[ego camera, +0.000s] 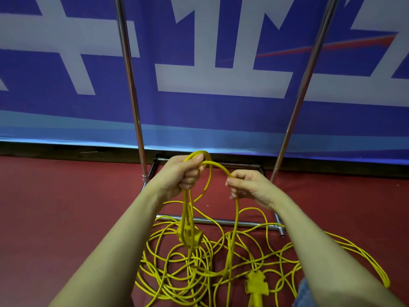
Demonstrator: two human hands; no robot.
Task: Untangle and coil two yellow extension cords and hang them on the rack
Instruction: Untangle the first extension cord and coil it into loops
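Head view: left hand (183,173) grips a few gathered loops of yellow cord (208,173); right hand (247,185) pinches the next stretch, feeding it across; a socket end (190,237) dangles from the held loops; the rest lies tangled on the red floor (66,207) beside a second socket (255,282), around the rack (130,85) base. Likely snag: pulling more slack could tighten crossings in the pile, or drag the other cord up with it; the dangling socket may catch strands.
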